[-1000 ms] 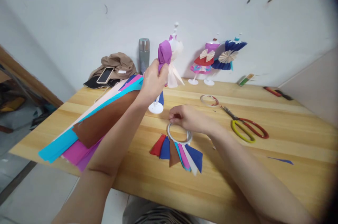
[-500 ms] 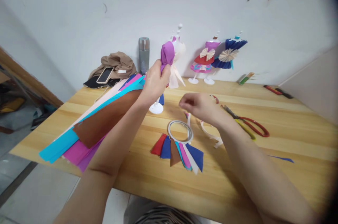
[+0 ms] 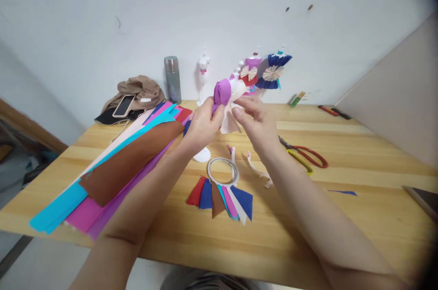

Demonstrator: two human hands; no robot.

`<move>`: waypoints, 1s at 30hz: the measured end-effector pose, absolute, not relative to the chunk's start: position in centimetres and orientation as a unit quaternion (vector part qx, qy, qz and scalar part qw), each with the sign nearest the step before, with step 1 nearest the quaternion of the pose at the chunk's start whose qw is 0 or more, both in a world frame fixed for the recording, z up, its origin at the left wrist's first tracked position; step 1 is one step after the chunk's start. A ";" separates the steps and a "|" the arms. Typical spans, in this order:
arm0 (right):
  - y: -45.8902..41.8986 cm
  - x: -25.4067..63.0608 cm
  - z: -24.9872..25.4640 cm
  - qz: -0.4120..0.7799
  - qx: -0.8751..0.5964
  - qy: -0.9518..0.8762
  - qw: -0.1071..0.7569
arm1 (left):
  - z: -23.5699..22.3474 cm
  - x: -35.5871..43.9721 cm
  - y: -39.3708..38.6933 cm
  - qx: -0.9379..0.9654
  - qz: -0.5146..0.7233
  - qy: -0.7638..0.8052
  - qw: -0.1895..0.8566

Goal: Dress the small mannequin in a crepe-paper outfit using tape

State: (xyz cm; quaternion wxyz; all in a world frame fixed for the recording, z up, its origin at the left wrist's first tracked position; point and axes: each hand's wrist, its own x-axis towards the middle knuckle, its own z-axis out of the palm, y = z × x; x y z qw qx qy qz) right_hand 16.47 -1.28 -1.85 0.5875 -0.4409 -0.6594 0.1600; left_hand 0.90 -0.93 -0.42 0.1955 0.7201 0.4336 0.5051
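My left hand (image 3: 203, 123) is closed around a small white mannequin (image 3: 237, 81), which leans to the right. A puffed purple crepe-paper piece (image 3: 222, 91) bulges above its thumb, and pale pink paper (image 3: 230, 121) hangs beside it. The mannequin's round white base (image 3: 201, 155) shows under this hand. My right hand (image 3: 255, 119) is at the mannequin's right side, thumb and fingers apart near the pale paper; whether they touch it I cannot tell. Below lie a white tape roll (image 3: 209, 172) and a fan of coloured paper pieces (image 3: 217, 199).
Long crepe-paper sheets (image 3: 133, 162) cover the left. Behind stand a flask (image 3: 172, 80), a bare mannequin (image 3: 203, 64) and two dressed ones, one in navy (image 3: 270, 81). Scissors (image 3: 308, 155) and curled white strips (image 3: 256, 171) lie to the right. A phone (image 3: 123, 106) rests on a cap.
My right hand has risen from above the table to the mannequin, its curled fingers opening out. My left hand keeps its hold, with the mannequin now leaning more to the right. The view has shifted.
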 end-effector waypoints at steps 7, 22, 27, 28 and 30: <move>-1.0 16.4 -2.0 0.333 -0.406 -0.623 0.581 | -1.1 1.6 -1.2 0.727 0.484 0.438 0.213; -0.7 16.1 -2.5 0.388 -0.388 -0.615 0.566 | -1.2 1.4 -1.0 0.771 0.455 0.366 0.253; -0.5 15.9 -2.8 0.383 -0.370 -0.620 0.575 | -0.8 1.1 -1.1 0.765 0.448 0.361 0.290; -0.4 15.8 -2.9 0.384 -0.368 -0.622 0.575 | -0.7 1.0 -1.1 0.762 0.448 0.360 0.299; -0.4 15.6 -2.9 0.381 -0.367 -0.624 0.575 | -0.7 0.9 -1.1 0.757 0.449 0.359 0.310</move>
